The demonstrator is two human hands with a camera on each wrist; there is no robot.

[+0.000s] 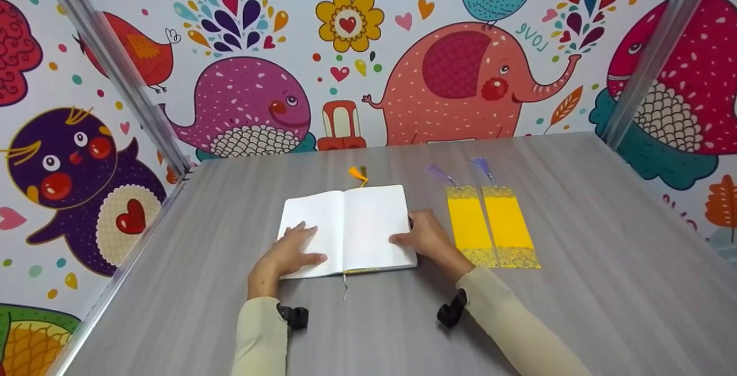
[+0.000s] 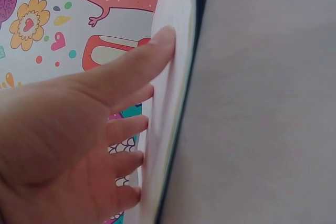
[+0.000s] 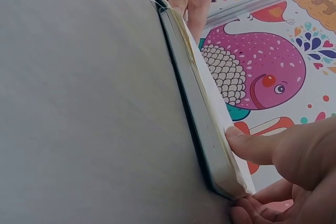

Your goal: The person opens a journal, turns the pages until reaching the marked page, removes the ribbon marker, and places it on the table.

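An open notebook (image 1: 374,226) with blank white pages lies on the table, a thin ribbon (image 1: 345,288) trailing from its near edge. My left hand (image 1: 291,252) rests on the left page, fingers spread and fairly straight, thumb toward the fold; the left wrist view shows the fingertips touching the paper. With the thumb on top and the fingers curled at the outer edge, my right hand (image 1: 423,235) pinches the right side of the notebook. An orange and olive tassel (image 1: 358,174) pokes out beyond the far edge. A yellowish strip (image 3: 197,72) shows between the pages.
Right of the notebook, two yellow bookmarks (image 1: 471,223) with glittery ends and purple tassels (image 1: 482,170) lie side by side on the grey table (image 1: 230,209). My right forearm passes close to their near ends. A wall (image 1: 357,76) printed with cartoon animals stands behind the table.
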